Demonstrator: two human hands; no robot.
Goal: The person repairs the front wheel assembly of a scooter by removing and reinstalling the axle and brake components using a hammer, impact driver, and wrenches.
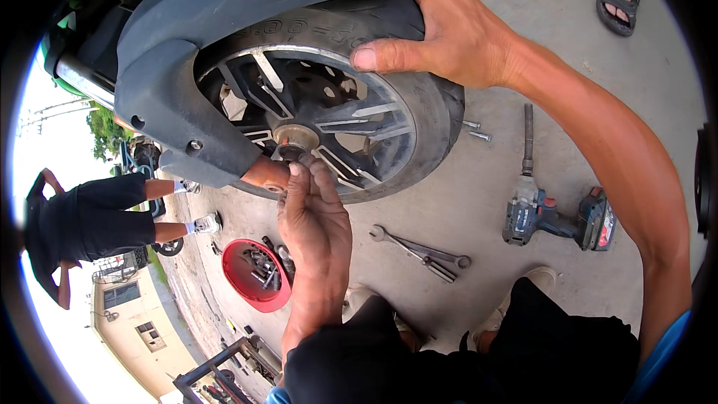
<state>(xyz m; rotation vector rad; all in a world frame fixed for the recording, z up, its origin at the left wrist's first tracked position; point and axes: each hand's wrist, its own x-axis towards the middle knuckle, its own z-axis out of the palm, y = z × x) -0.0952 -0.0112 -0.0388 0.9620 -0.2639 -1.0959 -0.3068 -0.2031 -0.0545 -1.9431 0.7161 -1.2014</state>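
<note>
A motorcycle front wheel [366, 123] with dark and silver spokes stands beneath a grey plastic mudguard [247, 0]. My right hand [456, 37] grips its tyre at the upper right, thumb on the sidewall and fingers hidden behind the tread. At the hub [295, 138], the fingers of my left hand [318, 224] are pinched together right beside the axle opening. Whatever lies between those fingertips is too small or hidden to make out. The rusty lower end of the fork leg [267, 175] sits just left of these fingers.
On the concrete lie a cordless impact wrench [553, 217] with a long extension, spanners [422, 247], and two bolts [476, 132]. A red bowl [258, 303] holds sockets. One person [97, 217] stands at left; another's sandalled foot [619, 4] shows at upper right.
</note>
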